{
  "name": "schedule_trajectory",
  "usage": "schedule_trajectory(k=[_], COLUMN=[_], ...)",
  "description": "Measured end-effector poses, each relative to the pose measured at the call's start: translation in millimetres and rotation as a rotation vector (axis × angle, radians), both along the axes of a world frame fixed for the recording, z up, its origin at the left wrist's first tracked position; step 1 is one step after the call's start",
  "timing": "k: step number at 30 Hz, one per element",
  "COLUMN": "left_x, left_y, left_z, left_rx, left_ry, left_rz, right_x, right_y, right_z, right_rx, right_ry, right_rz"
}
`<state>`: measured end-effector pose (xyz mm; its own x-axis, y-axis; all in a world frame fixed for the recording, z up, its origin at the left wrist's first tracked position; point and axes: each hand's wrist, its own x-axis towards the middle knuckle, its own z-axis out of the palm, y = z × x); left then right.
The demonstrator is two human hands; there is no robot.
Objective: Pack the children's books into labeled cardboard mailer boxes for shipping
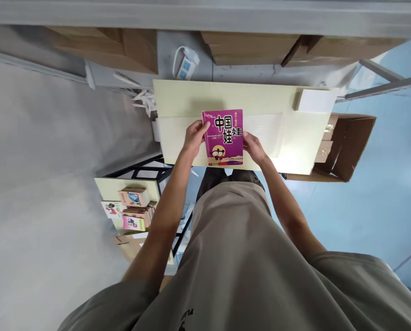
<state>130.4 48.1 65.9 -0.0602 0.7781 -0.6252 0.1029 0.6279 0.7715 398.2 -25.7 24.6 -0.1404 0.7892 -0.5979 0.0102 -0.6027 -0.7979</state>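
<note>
A purple book (225, 149) with large Chinese characters and two cartoon figures on its cover is held face up over the pale yellow table (177, 99). My left hand (194, 136) grips its left edge, the thumb lying on the cover. At the right edge, my right hand (253, 145) is closed on the book, its fingers partly hidden behind it. Beneath the book, white paper sheets (265, 131) lie on the tabletop, partly covered by it.
A white stack (315, 101) sits at the table's right end. An open cardboard box (355, 147) stands beyond it. Behind the table are a power strip (187, 66) and cardboard boxes (253, 48). Piled books (134, 196) rest on a side table (105, 186) at left.
</note>
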Motion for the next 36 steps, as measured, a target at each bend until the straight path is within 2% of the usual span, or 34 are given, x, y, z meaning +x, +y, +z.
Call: schedule_trajectory(k=[2, 4, 8, 11, 14, 17, 20, 22, 24, 27, 30, 32, 36], left_x=[28, 49, 67, 70, 75, 81, 84, 83, 81, 79, 78, 76, 64], left_y=[-9, -15, -22, -26, -29, -33, -36, -38, -39, -38, -35, -33, -36], left_z=[-36.4, -63.7, -93.1, -101.8, -104.0, -103.1, -103.2, -104.8, -107.9, -114.8, -122.5, -126.3, -124.9], left_rx=[-0.1, -0.134, -0.089, -0.045, -0.016, 0.011, 0.021, 0.022, 0.023, 0.025, 0.028, 0.034, 0.091], left_ry=[-0.031, -0.065, -0.005, 0.096, 0.183, 0.261, 0.301, 0.287, 0.269, 0.265, 0.269, 0.281, 0.365], left_rz=[0.05, 0.067, 0.091, 0.13, 0.129, 0.115, 0.142, 0.153, 0.145, 0.133, 0.118, 0.091, 0.029], right_x=[22, 35, 42, 47, 70, 107, 137, 145, 142, 121, 86, 57, -6], right_y=[-4, -5, -1, -4, -17, -36, -49, -54, -57, -63, -63, -57, -29], right_z=[-11, -27, -55, -53, -34, -10, 3, 5, 8, 20, 38, 43, 28], right_rx=[-0.013, -0.042, -0.043, 0.0, 0.075, 0.131, 0.035, -0.052, -0.049, 0.125, 0.305, 0.374, 0.384], right_ry=[0.03, 0.019, -0.06, -0.189, -0.36, -0.603, -0.82, -0.835, -0.805, -0.77, -0.727, -0.714, -0.727], right_rz=[-0.055, -0.106, -0.105, -0.002, 0.091, 0.016, -0.033, 0.02, 0.067, 0.106, 0.216, 0.318, 0.516])
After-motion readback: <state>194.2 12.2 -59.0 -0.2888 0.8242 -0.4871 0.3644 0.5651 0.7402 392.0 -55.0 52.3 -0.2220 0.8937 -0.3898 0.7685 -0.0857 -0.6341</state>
